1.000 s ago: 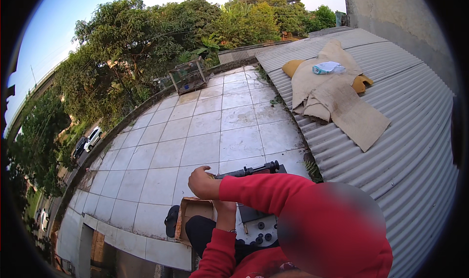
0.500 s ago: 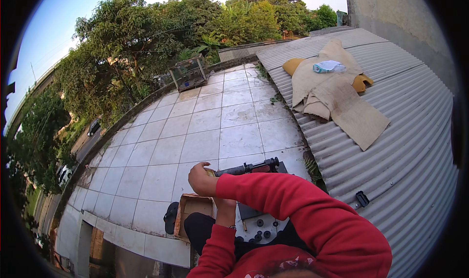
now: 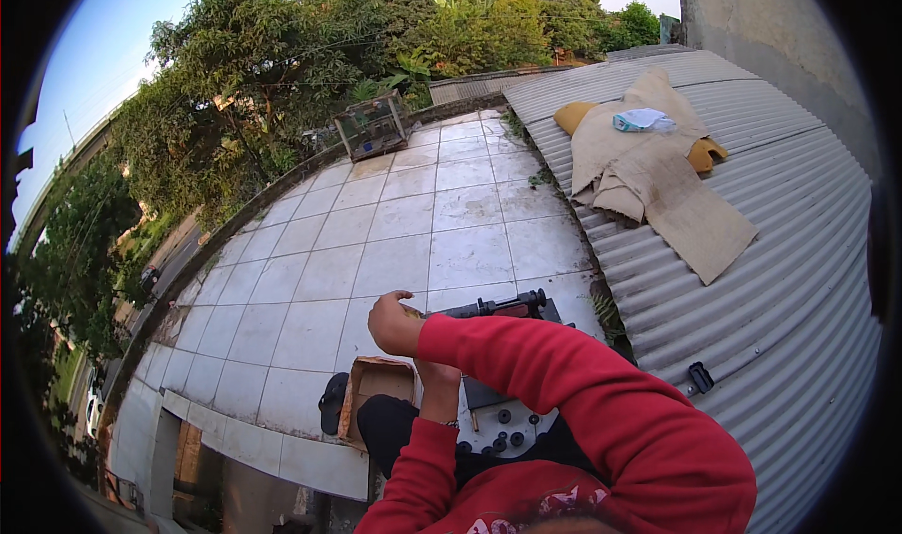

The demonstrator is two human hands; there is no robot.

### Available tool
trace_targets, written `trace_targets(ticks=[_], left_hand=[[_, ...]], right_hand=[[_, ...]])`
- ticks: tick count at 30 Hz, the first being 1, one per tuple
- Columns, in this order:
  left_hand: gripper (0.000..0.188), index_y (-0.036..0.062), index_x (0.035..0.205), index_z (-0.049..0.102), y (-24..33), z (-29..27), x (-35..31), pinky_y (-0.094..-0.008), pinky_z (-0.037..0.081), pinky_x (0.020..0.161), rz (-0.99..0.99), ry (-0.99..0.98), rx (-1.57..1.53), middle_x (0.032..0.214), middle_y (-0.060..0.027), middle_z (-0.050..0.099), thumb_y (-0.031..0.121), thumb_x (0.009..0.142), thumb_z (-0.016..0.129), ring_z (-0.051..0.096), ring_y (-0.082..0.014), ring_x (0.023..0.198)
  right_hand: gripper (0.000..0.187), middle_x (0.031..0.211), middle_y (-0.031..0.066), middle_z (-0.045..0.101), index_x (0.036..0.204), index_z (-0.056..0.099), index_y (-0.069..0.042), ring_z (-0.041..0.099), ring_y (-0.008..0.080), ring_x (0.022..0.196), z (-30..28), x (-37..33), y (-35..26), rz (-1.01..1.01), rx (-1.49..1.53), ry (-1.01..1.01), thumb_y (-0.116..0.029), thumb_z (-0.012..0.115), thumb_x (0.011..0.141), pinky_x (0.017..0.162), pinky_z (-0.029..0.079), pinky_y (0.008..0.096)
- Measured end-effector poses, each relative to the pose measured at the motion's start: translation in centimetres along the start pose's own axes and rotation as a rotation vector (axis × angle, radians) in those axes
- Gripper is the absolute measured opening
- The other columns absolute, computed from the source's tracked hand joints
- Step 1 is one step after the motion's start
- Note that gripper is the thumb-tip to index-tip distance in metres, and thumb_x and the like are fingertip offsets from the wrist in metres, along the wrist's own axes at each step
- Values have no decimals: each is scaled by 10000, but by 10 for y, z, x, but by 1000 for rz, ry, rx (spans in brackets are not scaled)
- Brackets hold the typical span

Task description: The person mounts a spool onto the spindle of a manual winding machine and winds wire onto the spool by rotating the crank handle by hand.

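Observation:
My right arm in a red sleeve reaches across to the left, and my right hand (image 3: 395, 324) curls at the left end of a long black tubular device (image 3: 498, 306) with a reddish section and a round knob. A small yellowish bit shows by the fingers; what they grip is mostly hidden. My left hand (image 3: 438, 376) comes up from below, its fingers behind the right sleeve. Under the arms is a dark flat plate (image 3: 483, 395). Close to my lap lie a thin brass-coloured rod (image 3: 474, 422) and several small black round pieces (image 3: 516, 438).
An open cardboard box (image 3: 383, 380) and a black sandal (image 3: 333, 403) are left of my knee. White tiles (image 3: 385, 252) stretch ahead to a framed cage (image 3: 373, 128). On the right, a corrugated roof (image 3: 780, 252) carries beige cloth (image 3: 695, 219) and a black clip-like piece (image 3: 700, 377).
The view has shifted slightly, moving the scene a little in the picture. My right hand stays at the tube's left end, one finger now more stretched out.

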State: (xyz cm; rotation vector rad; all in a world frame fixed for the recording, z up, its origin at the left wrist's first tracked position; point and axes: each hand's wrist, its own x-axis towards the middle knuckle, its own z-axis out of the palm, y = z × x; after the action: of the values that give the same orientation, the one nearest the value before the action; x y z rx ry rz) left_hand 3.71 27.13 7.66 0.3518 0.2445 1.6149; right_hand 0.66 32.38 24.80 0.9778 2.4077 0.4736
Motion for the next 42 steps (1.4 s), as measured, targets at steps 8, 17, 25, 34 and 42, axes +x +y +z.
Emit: trace_targets(ticks=[8,17,25,34,42], left_hand=[[448,102,1441,550,-3,-16,7,-502,506,1147,27,44,-22,1394,-103,649,408,1114,573,622,-279,1331],[520,117,1417,539,-2,23,-3,-455,492,1143,65,6,127,1347,-39,634,434,1042,711,628,-244,1289],[540,117,1427,528,-5,16,-4,-463,507,1125,90,107,133,1369,-56,624,430,1033,725,627,-248,1298],[555,128,1451,511,-5,18,-5,-463,499,1140,130,27,151,1389,-50,605,444,1040,712,614,-246,1321],[559,117,1523,470,-10,-12,-15,-470,471,1180,23,55,-2,1464,-57,573,412,1086,656,580,-244,1371]], right_hand=[[242,1068,116,825,1082,839,-90,794,310,941,5,-17,1,-36,94,153,-232,740,914,899,584,637],[270,1154,154,814,1134,829,-72,780,331,1083,7,-20,17,-46,187,171,-220,723,934,996,544,662],[247,1025,142,827,1116,831,-79,802,306,832,8,-15,10,-41,138,247,-206,708,943,1004,524,641],[257,1150,132,819,1141,831,-104,782,308,1071,6,-32,13,-9,185,221,-228,723,945,1007,519,656],[189,1061,98,826,1068,841,-122,782,270,1002,0,-48,9,43,206,261,-193,737,927,1059,434,657]])
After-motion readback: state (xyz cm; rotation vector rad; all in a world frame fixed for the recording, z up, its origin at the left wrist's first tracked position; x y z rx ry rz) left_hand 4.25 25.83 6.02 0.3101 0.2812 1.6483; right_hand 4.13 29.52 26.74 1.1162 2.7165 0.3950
